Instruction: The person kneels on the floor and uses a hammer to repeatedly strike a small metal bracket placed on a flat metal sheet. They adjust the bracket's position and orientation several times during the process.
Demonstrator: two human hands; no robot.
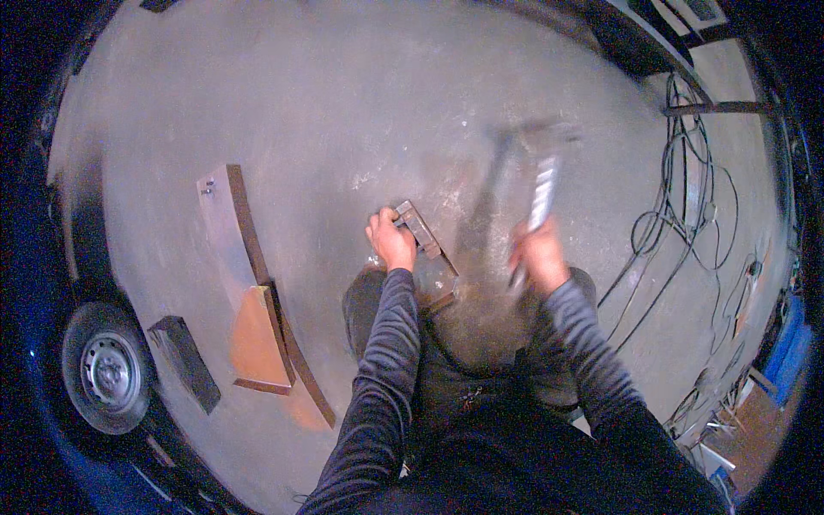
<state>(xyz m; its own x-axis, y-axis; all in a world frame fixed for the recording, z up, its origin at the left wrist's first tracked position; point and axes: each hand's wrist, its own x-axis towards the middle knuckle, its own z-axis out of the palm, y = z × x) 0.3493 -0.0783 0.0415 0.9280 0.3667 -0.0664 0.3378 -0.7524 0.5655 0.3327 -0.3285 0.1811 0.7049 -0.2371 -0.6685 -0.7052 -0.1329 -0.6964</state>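
My right hand [539,255] is wrapped round a hammer [542,189], raised over the floor to the right. Its pale shaft and its head are smeared by motion. My left hand [394,240] has its fingers closed on the upper end of a short brownish metal piece [422,230] low in front of my knees. A thin dark strip runs on from that piece toward the lower right; whether the two are joined I cannot tell. Hammer and metal piece are apart. A blurred shadow falls on the floor between my hands.
Left of me on the grey floor [300,112] lie a long angled metal piece [249,232], an orange plate [260,339] and a dark block [185,364]. A car wheel [107,367] stands at the far left. Tangled cables [678,206] spread over the right side.
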